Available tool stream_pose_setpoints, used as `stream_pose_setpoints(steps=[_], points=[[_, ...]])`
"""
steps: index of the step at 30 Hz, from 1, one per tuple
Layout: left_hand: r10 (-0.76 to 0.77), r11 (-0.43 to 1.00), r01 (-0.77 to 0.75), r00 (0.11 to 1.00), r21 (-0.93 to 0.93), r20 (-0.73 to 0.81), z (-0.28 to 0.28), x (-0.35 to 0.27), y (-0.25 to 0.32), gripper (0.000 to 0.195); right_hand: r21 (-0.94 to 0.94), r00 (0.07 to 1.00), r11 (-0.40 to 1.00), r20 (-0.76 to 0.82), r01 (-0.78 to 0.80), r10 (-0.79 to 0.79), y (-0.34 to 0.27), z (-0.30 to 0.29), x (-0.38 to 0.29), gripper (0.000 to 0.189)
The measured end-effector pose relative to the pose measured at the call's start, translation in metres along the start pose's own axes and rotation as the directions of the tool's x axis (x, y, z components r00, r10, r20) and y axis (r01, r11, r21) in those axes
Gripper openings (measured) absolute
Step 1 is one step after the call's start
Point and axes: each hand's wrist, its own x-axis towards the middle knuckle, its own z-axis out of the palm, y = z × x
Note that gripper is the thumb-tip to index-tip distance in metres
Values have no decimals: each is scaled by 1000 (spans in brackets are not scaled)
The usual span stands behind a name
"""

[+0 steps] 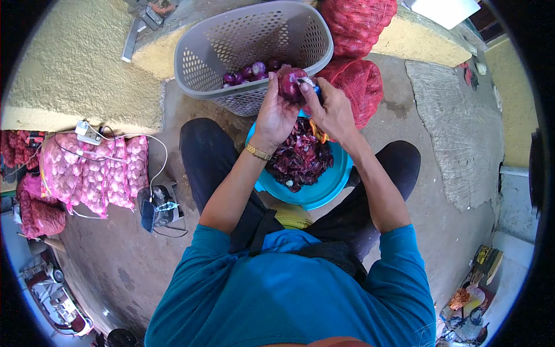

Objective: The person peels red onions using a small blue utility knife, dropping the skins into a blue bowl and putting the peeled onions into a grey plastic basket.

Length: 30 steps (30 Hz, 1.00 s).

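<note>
My left hand [277, 117], with a gold-coloured bracelet at its wrist, holds a red onion [290, 84] over the near rim of a grey perforated plastic basket [253, 96]. Pressed against the onion's right side is a small knife [307, 81], partly hidden, with something blue at its handle, gripped in my right hand [331, 104]. Several red onions [247, 73] lie at the bottom of the basket. Below my hands, between my knees, a turquoise plastic basin [321, 199] holds a heap of dark red onion skins [299, 160].
Red mesh sacks [357, 86] stand right of the basket. At left lie pink net bags of garlic [95, 169], with a power strip [89, 132] on top and a cable running to a phone [148, 217]. A low wall ledge [151, 56] is behind the basket.
</note>
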Motion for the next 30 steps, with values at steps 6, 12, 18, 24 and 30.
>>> stream_pose_setpoints(steps=[6, 12, 18, 24, 30], points=[[-23, 1000, 24, 999, -10, 39, -4, 0, 4, 52, -153, 986, 974, 36, 167, -164, 2, -11, 3, 45], [-64, 995, 67, 997, -75, 45, -11, 2, 0, 52, -287, 960, 918, 14, 273, -281, 6, -8, 3, 44], [-96, 990, 102, 993, -94, 68, -3, -1, -1, 50, -334, 936, 884, -17, 327, -353, 12, -6, 6, 41], [-80, 982, 116, 971, -150, 227, -17, 3, -2, 50, -390, 921, 853, -27, 347, -388, 14, 0, 7, 37], [-88, 985, 106, 987, -136, 131, -11, 1, -2, 50, -370, 921, 859, -25, 353, -390, 14, -1, 7, 36]])
